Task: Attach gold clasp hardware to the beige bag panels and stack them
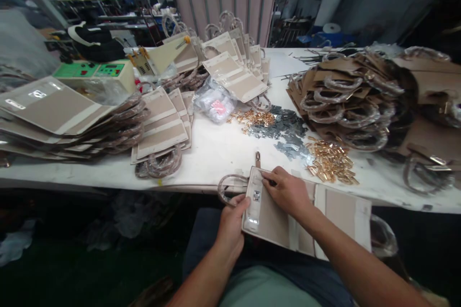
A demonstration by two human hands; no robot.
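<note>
A beige handbag panel (338, 218) with pale strips and plastic-wrapped handles lies across my lap, its far edge against the table edge. My left hand (232, 225) grips its left end, thumb on top, next to a wrapped handle loop (230, 182). My right hand (286, 189) is closed at the panel's upper left, fingertips pressed to the surface; whatever is between them is too small to make out. A small metal plate (256, 195) sits on the panel between the hands. A narrow strap with a metal end (258, 159) sticks out beyond the top edge.
Gold metal fittings (333, 160), dark flat metal pieces (281, 124) and small gold parts (257, 119) lie in piles on the white table (216, 153). Stacked panels (54, 105) stand left, brown handled pieces (338, 86) right. A green-topped machine (97, 71) is behind.
</note>
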